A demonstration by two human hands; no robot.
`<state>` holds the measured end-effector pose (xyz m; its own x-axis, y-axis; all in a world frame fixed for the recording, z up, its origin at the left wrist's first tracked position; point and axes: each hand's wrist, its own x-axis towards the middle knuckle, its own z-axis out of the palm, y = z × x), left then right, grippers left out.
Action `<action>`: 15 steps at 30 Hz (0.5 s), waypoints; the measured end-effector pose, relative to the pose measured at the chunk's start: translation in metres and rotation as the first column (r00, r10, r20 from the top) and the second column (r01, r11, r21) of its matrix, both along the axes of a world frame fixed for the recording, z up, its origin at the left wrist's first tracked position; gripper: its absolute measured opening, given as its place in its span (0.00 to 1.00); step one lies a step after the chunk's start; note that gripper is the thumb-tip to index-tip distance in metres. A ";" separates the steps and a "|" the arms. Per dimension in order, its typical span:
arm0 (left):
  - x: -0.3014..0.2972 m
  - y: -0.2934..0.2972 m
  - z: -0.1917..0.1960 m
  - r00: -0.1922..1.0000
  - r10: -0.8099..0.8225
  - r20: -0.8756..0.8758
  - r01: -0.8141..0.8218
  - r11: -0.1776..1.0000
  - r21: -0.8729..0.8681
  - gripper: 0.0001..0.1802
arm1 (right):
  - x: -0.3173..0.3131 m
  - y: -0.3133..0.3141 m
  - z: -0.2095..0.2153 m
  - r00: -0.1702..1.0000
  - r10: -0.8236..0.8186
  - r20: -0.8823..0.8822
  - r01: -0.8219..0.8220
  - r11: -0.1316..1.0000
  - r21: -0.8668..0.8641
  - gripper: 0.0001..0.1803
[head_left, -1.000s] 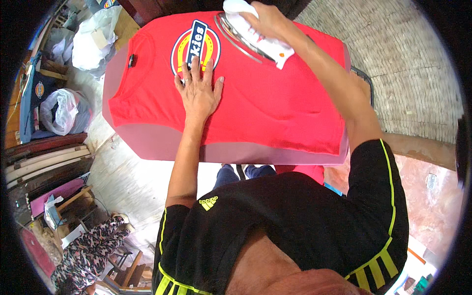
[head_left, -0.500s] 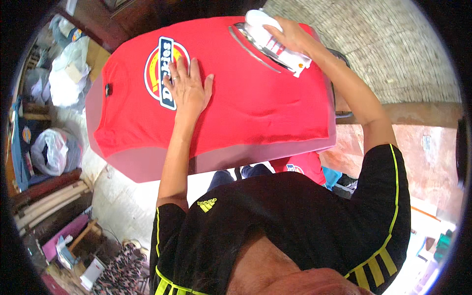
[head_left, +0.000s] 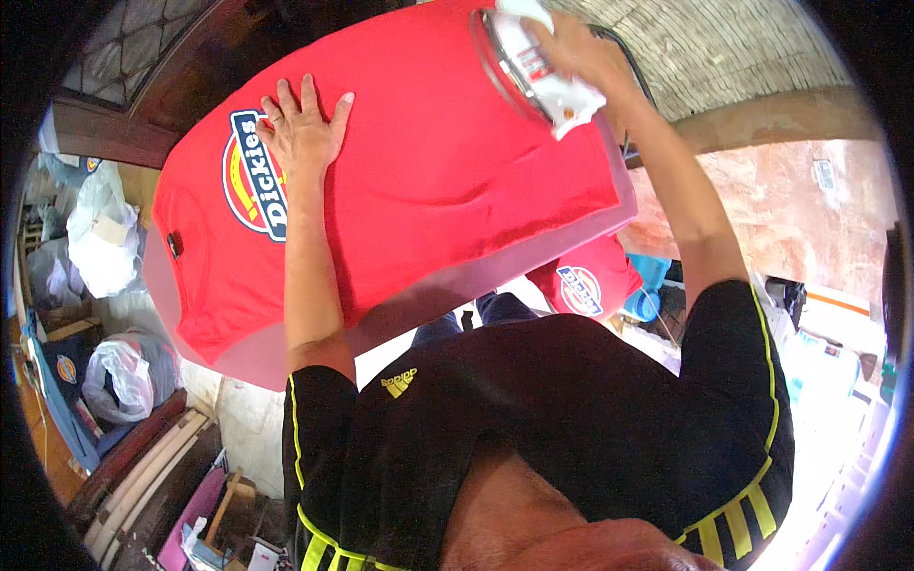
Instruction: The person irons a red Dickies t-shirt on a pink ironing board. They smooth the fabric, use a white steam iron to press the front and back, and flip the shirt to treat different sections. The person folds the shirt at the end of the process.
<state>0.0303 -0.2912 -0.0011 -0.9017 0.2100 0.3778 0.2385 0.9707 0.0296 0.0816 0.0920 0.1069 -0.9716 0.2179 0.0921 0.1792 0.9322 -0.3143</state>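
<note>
A red T-shirt (head_left: 419,143) with a round printed emblem lies spread over a mauve ironing board (head_left: 249,360), its collar toward the left. My left hand (head_left: 303,133) rests flat on the cloth beside the emblem, fingers spread. At the far right of the shirt, my right hand (head_left: 581,52) is closed round the handle of a white clothes iron (head_left: 547,90). The iron is tilted, with its metal soleplate edge showing toward the left; whether it touches the cloth I cannot tell. Part of the handle is hidden by my fingers.
Another red garment (head_left: 586,281) with an emblem sits below the board's near right edge, next to a blue item (head_left: 647,285). White plastic bags (head_left: 103,233) stand at the left, above several stacked wooden strips (head_left: 143,476). A woven mat (head_left: 724,48) is at the far right.
My view has turned, so the board looks more tilted. The iron has shifted slightly right over the shirt. My left hand still lies flat near the emblem.
</note>
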 end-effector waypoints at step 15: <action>0.012 0.002 0.004 0.996 0.004 -0.088 -0.005 1.000 -0.016 0.46 | 0.049 0.022 0.003 0.987 0.087 -0.133 -0.078 0.994 0.071 0.24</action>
